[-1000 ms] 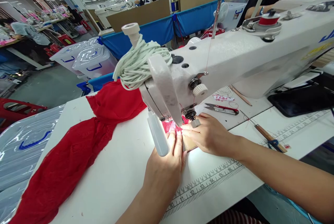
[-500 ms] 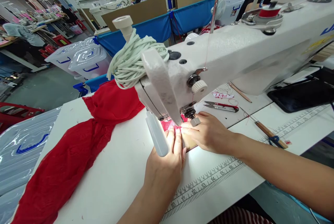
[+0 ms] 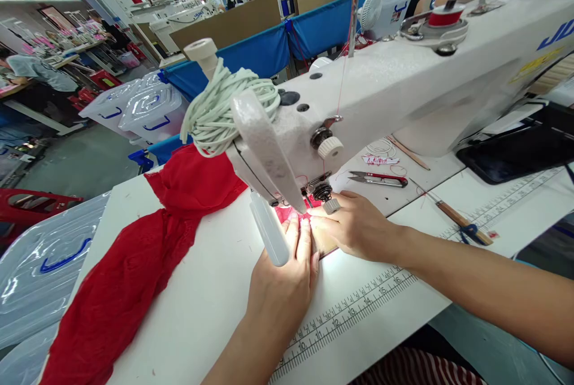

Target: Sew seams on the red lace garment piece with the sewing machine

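Note:
A white sewing machine [image 3: 403, 92] stands across the white table [image 3: 201, 301]. Red lace fabric [image 3: 134, 259] runs from the table's left edge under the machine's head to the needle area. My left hand [image 3: 282, 280] lies flat with fingers stretched out, pressing a small red fabric piece [image 3: 287, 213] just in front of the presser foot. My right hand [image 3: 354, 226] rests beside it on the right, fingertips together on the same piece and on a tan patch under it. A coil of white cord [image 3: 224, 110] hangs on the machine's head.
Red-handled thread snips [image 3: 381, 179] and a wooden-handled tool [image 3: 452, 214] lie right of the needle. A printed ruler [image 3: 350, 313] runs along the table's front edge. Clear plastic bins [image 3: 134, 107] stand at left. Other workers sit at machines in the background.
Both hands keep their places at the presser foot. Only the view has shifted slightly, with the machine sitting a little higher and further left in the frame.

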